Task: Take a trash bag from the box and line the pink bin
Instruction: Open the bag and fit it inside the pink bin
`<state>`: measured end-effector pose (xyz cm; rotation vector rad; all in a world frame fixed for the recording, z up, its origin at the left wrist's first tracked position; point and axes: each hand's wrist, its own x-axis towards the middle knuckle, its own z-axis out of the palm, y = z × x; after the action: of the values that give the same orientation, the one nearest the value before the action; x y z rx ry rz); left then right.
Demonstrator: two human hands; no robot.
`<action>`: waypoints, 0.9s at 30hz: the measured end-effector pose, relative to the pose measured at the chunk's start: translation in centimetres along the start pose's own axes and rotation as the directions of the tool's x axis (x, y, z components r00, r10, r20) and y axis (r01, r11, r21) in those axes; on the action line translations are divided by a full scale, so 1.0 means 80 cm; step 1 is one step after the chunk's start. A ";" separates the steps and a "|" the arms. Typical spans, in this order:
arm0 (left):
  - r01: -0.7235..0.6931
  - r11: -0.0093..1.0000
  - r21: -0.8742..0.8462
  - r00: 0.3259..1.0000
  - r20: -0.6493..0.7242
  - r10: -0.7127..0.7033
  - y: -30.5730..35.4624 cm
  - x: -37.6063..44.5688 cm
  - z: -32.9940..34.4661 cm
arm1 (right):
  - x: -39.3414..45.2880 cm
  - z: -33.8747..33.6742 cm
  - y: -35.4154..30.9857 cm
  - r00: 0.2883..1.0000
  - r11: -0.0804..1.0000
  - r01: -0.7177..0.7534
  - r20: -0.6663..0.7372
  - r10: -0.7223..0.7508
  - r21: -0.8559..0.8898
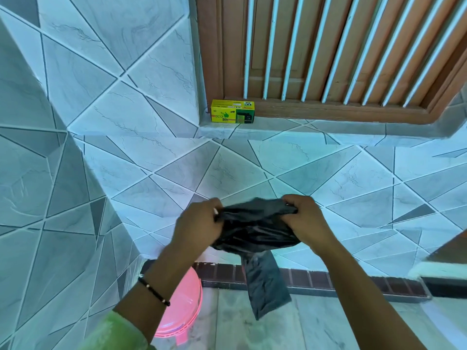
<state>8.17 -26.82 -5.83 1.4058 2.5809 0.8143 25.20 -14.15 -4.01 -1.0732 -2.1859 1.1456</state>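
I see the left hand (199, 223) and right hand (305, 221) each pinching the black trash bag (255, 231), pulling its mouth apart to open it. The pink bin (184, 306) waits at 7 o'clock; the box (232, 111) sits at 12.

Two hands are in view: the left hand (199, 223) and the right hand (307, 219). One black bag (255, 231) hangs between them. One pink bin (183, 305) shows, partly hidden behind the left arm. One yellow-green box (232, 111) stands on one ledge (328, 127). One brown window frame (328, 54) carries white bars (269, 51); about twelve show, the rightmost ones cut by the picture's edge. One beaded bracelet (154, 291) and one green sleeve (116, 334) are on the left arm.
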 end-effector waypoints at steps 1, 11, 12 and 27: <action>0.085 0.996 0.014 0.996 -0.014 -0.085 -0.012 0.006 -0.004 | 0.003 -0.009 0.007 1.000 0.998 -0.016 -0.027 0.014 -0.067; 0.396 0.722 -0.567 0.910 0.137 -0.391 -0.030 0.023 -0.011 | -0.006 -0.018 0.009 0.986 0.982 0.168 0.021 -0.167 -0.091; 0.380 0.759 -0.529 0.920 0.128 -0.371 -0.031 0.025 -0.008 | -0.012 -0.013 -0.001 0.965 0.965 0.254 0.078 -0.249 -0.061; -0.144 0.989 -0.028 0.988 0.051 0.145 -0.051 0.019 -0.014 | -0.006 -0.002 0.026 0.990 0.621 0.060 0.126 0.063 -0.782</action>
<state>3.92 -27.81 -6.65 1.6000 2.4448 0.8115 26.49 -13.69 -5.69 -1.3331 -2.8946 0.1766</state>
